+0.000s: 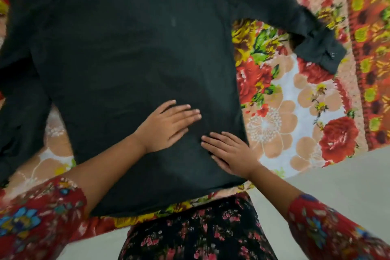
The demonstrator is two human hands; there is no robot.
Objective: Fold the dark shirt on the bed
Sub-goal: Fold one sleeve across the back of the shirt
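The dark shirt (126,53) lies spread flat on the bed (295,112), unfolded, both long sleeves angled outward.

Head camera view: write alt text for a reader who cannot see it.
A person's left hand and right hand lie flat on the lower part of a dark long-sleeved shirt spread on a floral bedspread. The shirt is not yet folded; its sleeves lie out to either side.
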